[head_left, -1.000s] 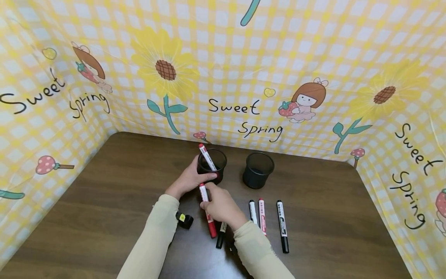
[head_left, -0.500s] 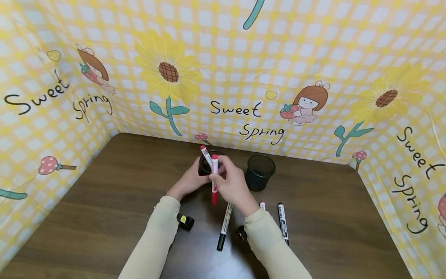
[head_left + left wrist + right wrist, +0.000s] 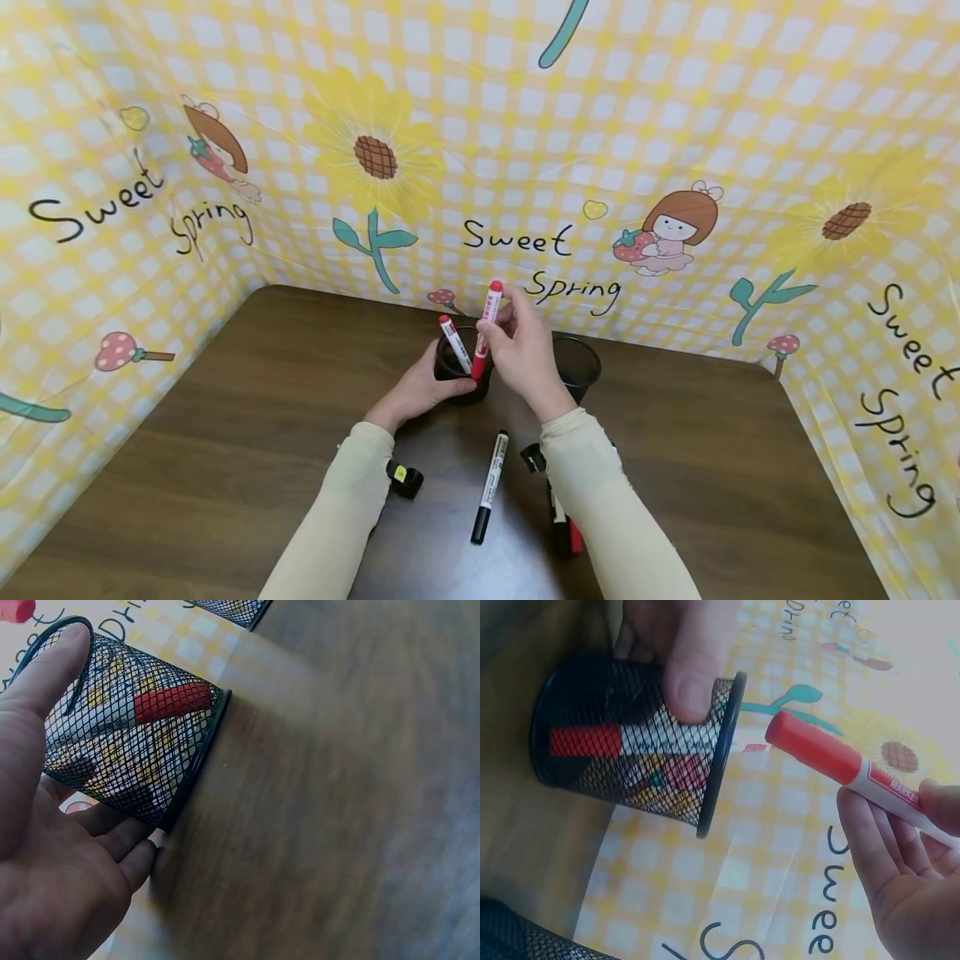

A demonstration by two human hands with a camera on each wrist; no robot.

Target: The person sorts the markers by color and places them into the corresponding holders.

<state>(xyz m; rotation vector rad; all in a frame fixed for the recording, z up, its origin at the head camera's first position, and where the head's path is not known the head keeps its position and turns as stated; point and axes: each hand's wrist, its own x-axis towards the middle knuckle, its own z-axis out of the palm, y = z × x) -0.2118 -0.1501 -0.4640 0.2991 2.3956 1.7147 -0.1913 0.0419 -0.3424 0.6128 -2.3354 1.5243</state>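
My left hand (image 3: 411, 390) grips a black mesh pen cup (image 3: 112, 761), with the thumb on the near side at the rim and the other fingers on the far side. One red marker (image 3: 454, 343) leans inside this cup; its red cap shows through the mesh near the bottom in both wrist views. Between thumb and fingers, my right hand (image 3: 527, 354) pinches a second red marker (image 3: 832, 754). That marker tilts with its red cap end down, at the cup's opening and apart from the rim in the right wrist view.
A second mesh cup (image 3: 583, 362) stands to the right, partly behind my right hand. On the table (image 3: 300, 367) lies a black marker (image 3: 490, 490). My right sleeve partly covers a black-capped marker (image 3: 559, 521) and a red-capped marker (image 3: 575, 537). Checked cloth (image 3: 420, 192) walls the back and sides.
My right hand has lifted the second red marker from in front of the cup, up and right to above its opening. My left hand keeps its grip on the cup.
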